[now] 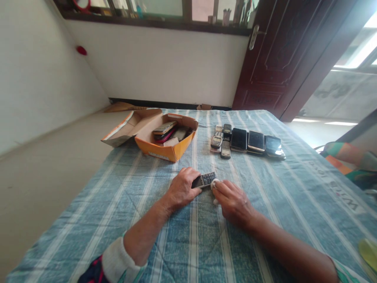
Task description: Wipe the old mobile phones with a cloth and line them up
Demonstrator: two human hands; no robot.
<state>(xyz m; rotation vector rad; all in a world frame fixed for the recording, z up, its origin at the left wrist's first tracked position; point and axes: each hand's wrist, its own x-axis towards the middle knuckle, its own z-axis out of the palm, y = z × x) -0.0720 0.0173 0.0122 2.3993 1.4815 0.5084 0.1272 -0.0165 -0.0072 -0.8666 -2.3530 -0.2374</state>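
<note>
A dark keypad mobile phone [208, 179] lies tilted in front of me, its keys facing up. My left hand [184, 186] grips the phone by its screen end, thumb along the near edge. Pinched in my right hand [234, 202] is a small white wad [215, 183], perhaps tissue or cloth, which touches the keypad end of the phone. Part of the wad is hidden under my fingers. Beyond my hands, to the left, an orange cardboard box [179, 152] with its lid folded back holds several phones [165, 128].
Old keypad phones [217, 139] and stacks of dark touchscreen phones [256, 141] sit at the back right. A blue striped cloth [141, 220] covers the table. Something yellow-green [368, 253] lies at the right edge, and colourful fabric [350, 159] is beside the table. A brown door [282, 51] stands behind.
</note>
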